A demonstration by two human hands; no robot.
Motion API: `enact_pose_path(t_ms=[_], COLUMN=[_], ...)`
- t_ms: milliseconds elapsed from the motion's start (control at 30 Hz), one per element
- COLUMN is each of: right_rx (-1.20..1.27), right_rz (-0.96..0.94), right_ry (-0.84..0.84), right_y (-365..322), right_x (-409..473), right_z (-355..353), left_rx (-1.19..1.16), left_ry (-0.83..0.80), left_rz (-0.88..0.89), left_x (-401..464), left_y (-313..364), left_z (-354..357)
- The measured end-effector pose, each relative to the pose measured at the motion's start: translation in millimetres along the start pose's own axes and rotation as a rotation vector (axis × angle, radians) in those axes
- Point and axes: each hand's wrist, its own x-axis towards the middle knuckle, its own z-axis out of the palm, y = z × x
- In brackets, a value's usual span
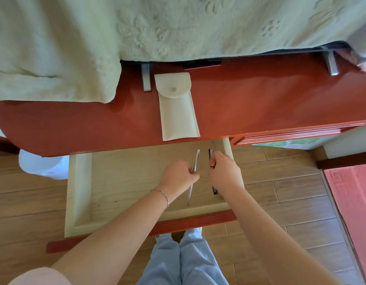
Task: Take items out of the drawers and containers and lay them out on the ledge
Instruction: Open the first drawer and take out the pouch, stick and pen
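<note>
Glossy red wood ledge [260, 103], matt cloth pouch [178, 114], possibly metal stick [196, 161]

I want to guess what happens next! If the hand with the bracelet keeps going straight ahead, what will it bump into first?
Probably the front edge of the red ledge, just left of the cream pouch. The left hand, holding a silver stick, points away over the drawer floor. Depth is hard to judge.
</note>
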Motion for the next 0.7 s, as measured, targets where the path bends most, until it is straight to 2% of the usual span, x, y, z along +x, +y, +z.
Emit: enact_pose_path(t_ms=[133, 333, 500, 700], right_rx=[0.062, 0.104, 0.11, 0.109], right_rz=[-0.016, -0.101, -0.111, -0.132], right_ry=[0.048, 0.175, 0.189, 0.137], right_y=[2.4, -7.4, -21.0, -35.4], right_x=[-19.2, -15.3, 26.1, 73.1], right_z=[-36.5, -98.4, -127.8, -124.7], left_rx=[-0.112, -0.141, -0.102, -0.042], left_ry=[-0.007, 0.133, 0.203, 0.235], left_rz=[0.098, 0.284, 0.213, 0.036], left_x=[-13.3, -11.9, 27.8, 78.6], left_y=[35.1, 85.4, 118.7, 118.7], left_z=[-15.3, -47.2, -81.9, -88.4])
